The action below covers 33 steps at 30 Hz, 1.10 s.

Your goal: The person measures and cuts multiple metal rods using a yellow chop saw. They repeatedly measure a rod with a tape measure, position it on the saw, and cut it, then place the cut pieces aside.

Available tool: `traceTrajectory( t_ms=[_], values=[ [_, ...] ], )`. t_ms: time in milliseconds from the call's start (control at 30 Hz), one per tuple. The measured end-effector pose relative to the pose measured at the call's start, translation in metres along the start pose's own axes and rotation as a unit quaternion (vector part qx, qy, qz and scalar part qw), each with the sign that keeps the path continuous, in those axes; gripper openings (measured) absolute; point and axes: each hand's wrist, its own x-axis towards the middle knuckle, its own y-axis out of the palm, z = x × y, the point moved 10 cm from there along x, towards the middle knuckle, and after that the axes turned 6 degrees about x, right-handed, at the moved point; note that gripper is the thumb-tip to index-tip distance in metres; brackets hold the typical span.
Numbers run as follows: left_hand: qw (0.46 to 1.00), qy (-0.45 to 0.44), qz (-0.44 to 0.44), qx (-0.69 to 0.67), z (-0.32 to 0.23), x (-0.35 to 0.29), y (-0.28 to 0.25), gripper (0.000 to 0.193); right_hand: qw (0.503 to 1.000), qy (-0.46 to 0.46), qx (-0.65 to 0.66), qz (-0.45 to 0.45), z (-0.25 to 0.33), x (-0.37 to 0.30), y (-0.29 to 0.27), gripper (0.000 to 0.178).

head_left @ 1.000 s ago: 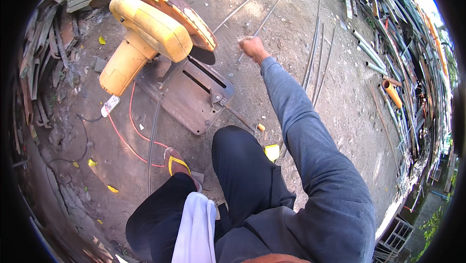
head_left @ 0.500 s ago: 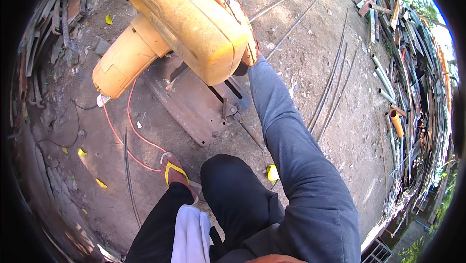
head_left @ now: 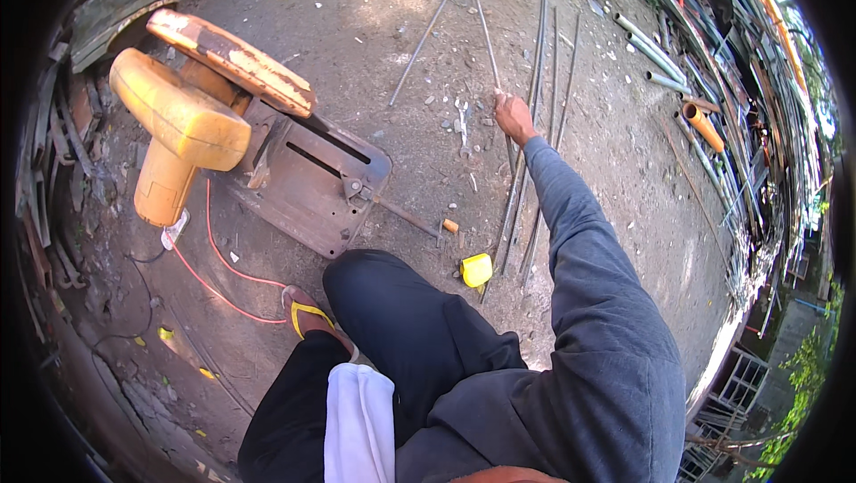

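My right hand (head_left: 514, 119) reaches far forward over the ground, its fingers closed around a thin metal rod (head_left: 482, 28). That rod runs away from me toward the top edge. Several similar long rods (head_left: 555, 73) lie just right of the hand. Nearby on the left, an open-end wrench (head_left: 462, 126) rests on the dirt. At the left stands a yellow chop saw (head_left: 178, 117) with a rusty blade guard, a worn metal base plate (head_left: 308, 220) and a clamp (head_left: 355, 187) with a screw bar. My left hand is out of sight.
A bright yellow object (head_left: 477, 270) and a small orange cylinder (head_left: 450, 226) lie before my knee. A red-orange cord (head_left: 209, 282) loops from the saw past my sandalled foot (head_left: 308, 312). Scrap metal and pipes (head_left: 749, 82) are heaped at right; more scrap (head_left: 67, 117) lies left.
The saw head, tilted up close to me before, now sits farther away and to the left in view. My right hand, then hidden behind the guard, is now on a rod.
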Motion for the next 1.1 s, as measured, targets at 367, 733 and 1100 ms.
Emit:
traceTrajectory(
  t_ms=[367, 733, 1100],
  values=[
    [0.992, -0.060, -0.108, 0.028, 0.026, -0.032, -0.076, 0.064, 0.908, 0.137, 0.327, 0.222, 0.000, -0.254, -0.042, 0.041],
    [0.915, -0.180, -0.357, -0.050, 0.115, -0.112, -0.184, 0.066, 0.957, 0.169, 0.231, -0.052, -0.025, -0.299, -0.075, 0.038],
    [0.807, 0.010, -0.555, -0.203, 0.035, -0.137, -0.372, 0.072, 0.949, 0.297, 0.094, -0.041, -0.142, -0.295, -0.048, 0.043]
  ],
)
